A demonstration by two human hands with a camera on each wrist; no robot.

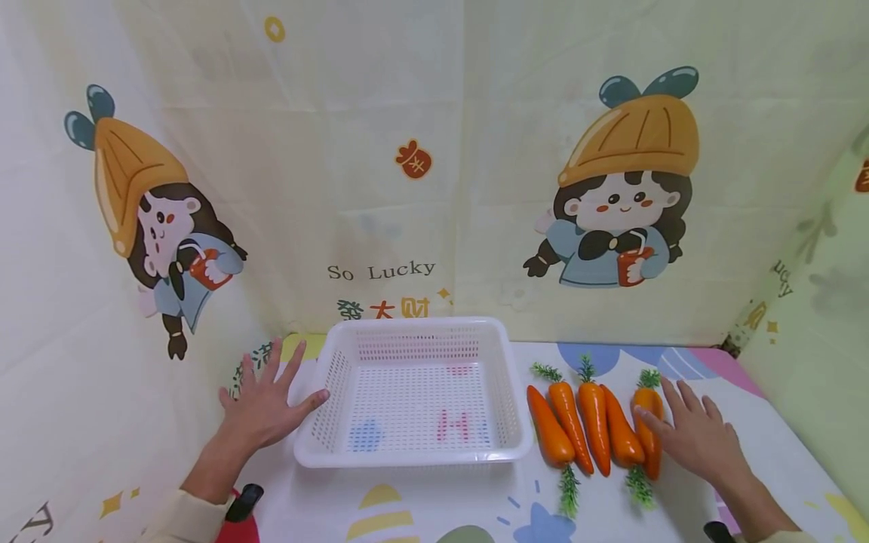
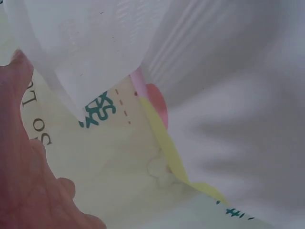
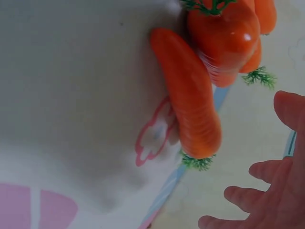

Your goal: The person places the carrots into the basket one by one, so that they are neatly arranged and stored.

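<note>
A white perforated plastic basket stands on the table, with nothing inside it. Beside its left wall is my left hand, fingers spread and thumb at the rim; whether the thumb touches it I cannot tell. Several orange carrots with green tops lie in a row to the right of the basket, some with tops pointing away and some toward me. My right hand, fingers extended, hovers by the rightmost carrot, its thumb overlapping that carrot in the head view. The right wrist view shows a gap between hand and carrot.
A patterned white cloth covers the table. Cream fabric printed with cartoon figures hangs behind and on both sides. Something red shows at the lower left by the left wrist.
</note>
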